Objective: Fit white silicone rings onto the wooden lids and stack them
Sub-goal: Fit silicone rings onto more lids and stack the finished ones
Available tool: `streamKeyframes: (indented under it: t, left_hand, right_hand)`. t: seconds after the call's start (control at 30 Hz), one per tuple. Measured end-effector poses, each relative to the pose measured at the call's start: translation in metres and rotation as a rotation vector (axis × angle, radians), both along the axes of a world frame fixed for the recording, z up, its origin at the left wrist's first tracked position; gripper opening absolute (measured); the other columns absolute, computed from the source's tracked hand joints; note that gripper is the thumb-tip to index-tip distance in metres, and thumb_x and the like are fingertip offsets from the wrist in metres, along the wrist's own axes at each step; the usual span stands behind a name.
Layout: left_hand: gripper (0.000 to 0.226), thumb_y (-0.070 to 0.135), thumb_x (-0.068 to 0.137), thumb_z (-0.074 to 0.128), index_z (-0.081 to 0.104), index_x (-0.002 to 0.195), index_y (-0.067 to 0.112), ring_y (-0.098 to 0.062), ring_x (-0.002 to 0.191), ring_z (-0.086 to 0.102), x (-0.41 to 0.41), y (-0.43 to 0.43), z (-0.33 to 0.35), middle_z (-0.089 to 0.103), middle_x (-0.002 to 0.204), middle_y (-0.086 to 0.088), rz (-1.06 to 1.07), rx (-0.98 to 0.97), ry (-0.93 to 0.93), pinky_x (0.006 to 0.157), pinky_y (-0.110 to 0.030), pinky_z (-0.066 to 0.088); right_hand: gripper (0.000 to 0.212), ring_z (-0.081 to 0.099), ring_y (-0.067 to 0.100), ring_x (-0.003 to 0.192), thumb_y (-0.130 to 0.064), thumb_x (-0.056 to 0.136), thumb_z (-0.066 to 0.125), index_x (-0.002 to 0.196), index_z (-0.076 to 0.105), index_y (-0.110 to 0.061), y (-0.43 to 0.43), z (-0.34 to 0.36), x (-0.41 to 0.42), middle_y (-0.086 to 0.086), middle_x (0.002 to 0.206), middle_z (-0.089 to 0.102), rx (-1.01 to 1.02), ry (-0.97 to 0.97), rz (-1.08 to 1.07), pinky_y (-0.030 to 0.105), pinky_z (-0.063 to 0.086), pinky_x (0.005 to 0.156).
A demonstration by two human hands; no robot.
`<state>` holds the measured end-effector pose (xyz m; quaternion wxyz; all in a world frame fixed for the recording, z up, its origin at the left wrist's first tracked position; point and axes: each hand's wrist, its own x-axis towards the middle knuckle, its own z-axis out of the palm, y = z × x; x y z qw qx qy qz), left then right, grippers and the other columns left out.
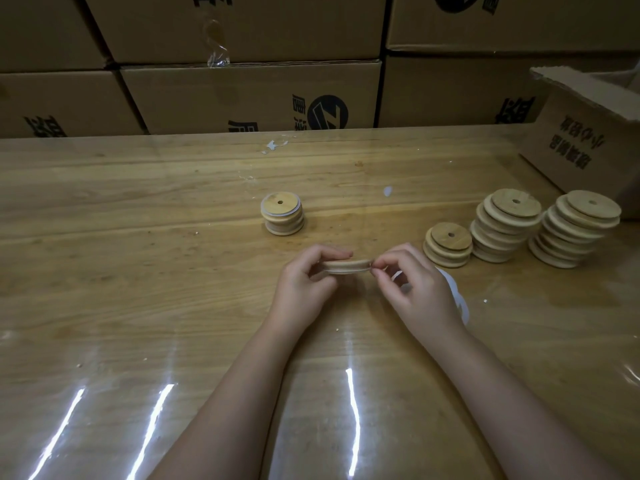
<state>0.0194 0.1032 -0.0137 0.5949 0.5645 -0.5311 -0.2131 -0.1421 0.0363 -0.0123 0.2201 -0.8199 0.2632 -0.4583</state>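
Between the hands, a lid (348, 266).
Left hand (306, 277) grips it; right hand (414, 289) pinches a ring (397, 276) that may slip off.

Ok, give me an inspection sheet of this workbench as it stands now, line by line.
Surface: wooden table under glossy clear film, glare streaks at the near side.
Job's things: round wooden lid held edge-on; short centre stack of lids, white ring showing on top; three lid stacks at right; white silicone rings lying behind the right hand.
Clutter: small white scraps near the far edge.
Grippers: left hand grips the lid's left side; right hand pinches its right edge.
Cables: nothing seen.
Surroundings: stacked brown cardboard boxes behind the table; open cardboard box far right.
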Motion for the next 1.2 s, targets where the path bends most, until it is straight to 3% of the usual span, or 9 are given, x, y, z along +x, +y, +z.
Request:
streamKeyframes:
  t: [0.23, 0.37, 0.47, 0.63, 0.73, 0.8, 0.97, 1.03, 1.2]
  left_hand:
    - [0.039, -0.010, 0.070, 0.067, 0.066, 0.090, 0.024, -0.008, 0.094, 0.065, 0.001, 0.000, -0.001, 0.071, 0.096, 0.009, -0.006, -0.008, -0.027, 0.085, -0.026, 0.049]
    - [0.035, 0.000, 0.072, 0.076, 0.065, 0.091, 0.027, -0.005, 0.081, 0.063, -0.002, -0.001, 0.001, 0.069, 0.085, 0.013, -0.023, 0.011, 0.105, 0.076, -0.019, 0.048]
    - [0.032, 0.002, 0.076, 0.073, 0.066, 0.098, 0.025, -0.009, 0.086, 0.064, -0.001, -0.001, 0.002, 0.071, 0.091, 0.007, -0.095, 0.049, 0.188, 0.081, -0.027, 0.051]
    - [0.025, 0.021, 0.081, 0.062, 0.066, 0.106, 0.018, -0.009, 0.091, 0.064, 0.000, 0.001, 0.006, 0.071, 0.096, 0.005, -0.206, 0.122, 0.358, 0.079, -0.032, 0.055]
    - [0.015, 0.015, 0.086, 0.062, 0.070, 0.098, 0.019, -0.002, 0.078, 0.063, 0.002, 0.001, 0.006, 0.072, 0.089, 0.008, -0.176, 0.147, 0.341, 0.067, -0.018, 0.051]
    - [0.016, 0.008, 0.087, 0.062, 0.070, 0.097, 0.017, -0.005, 0.077, 0.064, 0.006, 0.001, 0.006, 0.072, 0.087, 0.006, -0.192, 0.191, 0.378, 0.065, -0.018, 0.052]
    - [0.017, 0.010, 0.085, 0.064, 0.071, 0.100, 0.014, -0.012, 0.078, 0.066, 0.016, 0.002, 0.005, 0.073, 0.091, -0.003, -0.190, 0.246, 0.462, 0.064, -0.021, 0.053]
    - [0.016, 0.012, 0.086, 0.063, 0.071, 0.100, 0.014, -0.011, 0.077, 0.066, 0.016, 0.001, 0.004, 0.073, 0.089, -0.003, -0.164, 0.244, 0.476, 0.063, -0.020, 0.053]
    - [0.011, 0.010, 0.085, 0.064, 0.072, 0.083, 0.016, -0.007, 0.060, 0.064, 0.017, -0.003, 0.010, 0.071, 0.072, 0.000, 0.018, 0.190, 0.645, 0.053, -0.017, 0.051]
  right_hand:
    - [0.028, 0.060, 0.004, 0.081, -0.002, 0.080, 0.068, 0.106, 0.060, -0.010, 0.000, -0.001, 0.000, -0.005, 0.098, 0.058, 0.102, -0.020, 0.003, 0.014, 0.048, 0.063]
    - [0.031, 0.061, 0.002, 0.084, -0.003, 0.080, 0.070, 0.107, 0.059, -0.014, 0.001, 0.000, 0.001, -0.007, 0.102, 0.059, 0.144, -0.036, 0.021, 0.015, 0.050, 0.066]
    - [0.035, 0.060, 0.000, 0.086, -0.006, 0.082, 0.069, 0.109, 0.055, -0.024, 0.001, 0.000, 0.002, -0.018, 0.098, 0.060, 0.269, -0.037, 0.028, 0.014, 0.049, 0.068]
    - [0.028, 0.060, 0.004, 0.082, -0.010, 0.084, 0.068, 0.108, 0.061, -0.021, 0.001, 0.000, 0.002, -0.012, 0.092, 0.063, 0.329, -0.095, 0.009, 0.011, 0.046, 0.069]
    - [0.027, 0.061, 0.002, 0.079, -0.014, 0.085, 0.067, 0.101, 0.060, -0.035, 0.002, 0.002, 0.004, -0.014, 0.089, 0.065, 0.413, -0.154, 0.021, 0.016, 0.046, 0.066]
    - [0.029, 0.062, 0.002, 0.079, -0.013, 0.086, 0.066, 0.097, 0.059, -0.039, 0.001, 0.002, 0.004, -0.016, 0.087, 0.067, 0.453, -0.182, 0.046, 0.017, 0.046, 0.064]
    - [0.027, 0.066, 0.010, 0.085, -0.010, 0.090, 0.060, 0.096, 0.062, -0.036, -0.001, 0.002, 0.004, -0.011, 0.093, 0.070, 0.489, -0.198, 0.097, 0.026, 0.054, 0.069]
    - [0.027, 0.066, 0.011, 0.082, -0.010, 0.091, 0.057, 0.097, 0.062, -0.036, -0.001, 0.002, 0.003, -0.010, 0.092, 0.070, 0.494, -0.216, 0.102, 0.022, 0.053, 0.066]
    - [0.030, 0.062, 0.012, 0.068, -0.004, 0.094, 0.050, 0.095, 0.060, -0.033, -0.003, -0.002, 0.004, -0.006, 0.077, 0.067, 0.531, -0.186, 0.080, 0.021, 0.051, 0.065]
